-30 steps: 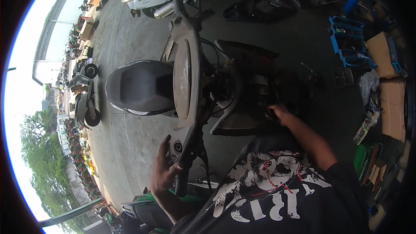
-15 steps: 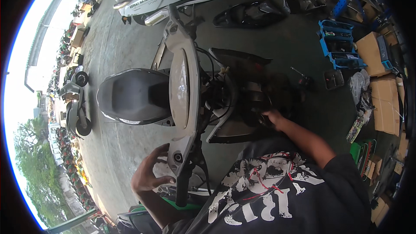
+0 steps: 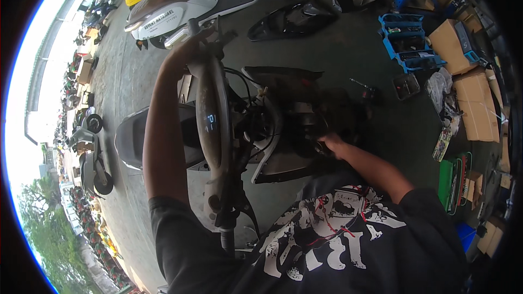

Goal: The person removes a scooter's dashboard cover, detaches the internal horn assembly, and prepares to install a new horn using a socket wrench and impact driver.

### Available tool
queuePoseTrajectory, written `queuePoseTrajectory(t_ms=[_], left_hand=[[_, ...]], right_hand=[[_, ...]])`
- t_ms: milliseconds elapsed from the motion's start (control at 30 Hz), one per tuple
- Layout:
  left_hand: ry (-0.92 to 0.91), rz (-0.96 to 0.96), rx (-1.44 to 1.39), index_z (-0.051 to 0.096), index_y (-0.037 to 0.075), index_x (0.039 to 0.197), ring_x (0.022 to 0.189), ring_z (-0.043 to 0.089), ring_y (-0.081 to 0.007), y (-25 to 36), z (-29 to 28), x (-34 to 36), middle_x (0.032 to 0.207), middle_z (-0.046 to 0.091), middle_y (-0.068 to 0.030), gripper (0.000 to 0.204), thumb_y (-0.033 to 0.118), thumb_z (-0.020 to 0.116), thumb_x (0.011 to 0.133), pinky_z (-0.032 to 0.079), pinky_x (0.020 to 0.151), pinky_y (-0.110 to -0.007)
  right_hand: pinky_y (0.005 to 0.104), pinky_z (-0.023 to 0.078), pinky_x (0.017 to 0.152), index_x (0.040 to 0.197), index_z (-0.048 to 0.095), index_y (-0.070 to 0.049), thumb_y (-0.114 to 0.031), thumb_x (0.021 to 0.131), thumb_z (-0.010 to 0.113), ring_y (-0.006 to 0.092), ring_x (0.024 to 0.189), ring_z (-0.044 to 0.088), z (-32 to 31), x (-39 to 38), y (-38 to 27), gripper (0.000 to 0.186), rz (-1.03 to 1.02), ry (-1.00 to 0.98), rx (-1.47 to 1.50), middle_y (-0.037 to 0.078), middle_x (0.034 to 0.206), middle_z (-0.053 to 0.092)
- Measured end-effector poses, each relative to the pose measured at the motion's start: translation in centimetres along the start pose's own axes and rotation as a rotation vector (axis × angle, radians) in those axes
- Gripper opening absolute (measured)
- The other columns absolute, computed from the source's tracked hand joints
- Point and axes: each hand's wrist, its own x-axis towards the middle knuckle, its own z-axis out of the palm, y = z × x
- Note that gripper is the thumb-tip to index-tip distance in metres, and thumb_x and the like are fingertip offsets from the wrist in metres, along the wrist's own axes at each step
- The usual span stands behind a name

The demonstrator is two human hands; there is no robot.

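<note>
A partly dismantled scooter stands in front of me, its handlebar cover [image 3: 210, 98] running from near to far, with a lit display [image 3: 211, 121] in it. My left arm reaches across the dark seat [image 3: 131, 139], and my left hand [image 3: 190, 49] lies on the far end of the handlebar beside the grip. Its fingers are partly hidden and blurred. Lower right, my right hand [image 3: 333, 146] is closed at a black part in the scooter's dark front section; what its fingers hold is lost in shadow. Loose dark cables [image 3: 253, 95] show behind the handlebar, and the near grip [image 3: 227, 242] is untouched.
A white scooter [image 3: 180, 13] stands across the far side, with a black body panel [image 3: 294, 19] on the floor near it. At right are a blue toolbox [image 3: 406, 43], a small parts tray [image 3: 406, 86], cardboard boxes [image 3: 476, 103] and a green case [image 3: 449, 182]. Another scooter [image 3: 92, 152] stands left.
My left hand has gone from beside the near grip to the far end of the handlebar. The display has lit up. The handlebar looks slightly turned; my right hand stays at the same part.
</note>
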Motion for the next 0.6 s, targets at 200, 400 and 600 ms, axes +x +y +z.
queuePoseTrajectory(t_ms=[200,400,600], left_hand=[[0.131,-0.166,0.156,0.065,0.017,0.123,0.103,0.060,-0.0277,-2.1,-0.3,3.9,0.120,0.063,-0.0095,0.067,0.062,0.066,0.074,0.047,0.085,-0.051],[-0.142,0.015,0.033,0.067,0.008,0.106,0.086,0.063,-0.0190,-4.9,-6.0,7.0,0.099,0.066,-0.0073,0.053,0.055,0.065,0.081,0.049,0.076,-0.034],[-0.107,0.089,-0.026,0.068,0.003,0.091,0.068,0.062,-0.0159,-3.5,-1.1,5.9,0.081,0.066,-0.0071,0.037,0.039,0.066,0.082,0.050,0.062,-0.029]], right_hand=[[0.0407,0.050,0.067,0.101,0.070,-0.003,-0.028,0.092,0.063,0.0206,0.074,0.064,0.6,2.4,1.1,0.027,-0.026,0.090,0.013,0.011,0.087,0.068],[0.0424,0.045,0.093,0.121,0.063,0.004,-0.025,0.088,0.067,0.0305,0.106,0.060,2.8,3.2,0.5,0.043,-0.079,0.074,-0.011,0.021,0.118,0.063],[0.0441,0.042,0.101,0.127,0.059,0.008,-0.024,0.087,0.068,0.0354,0.120,0.057,0.9,1.7,0.8,0.051,-0.077,0.069,-0.029,0.025,0.130,0.059]])
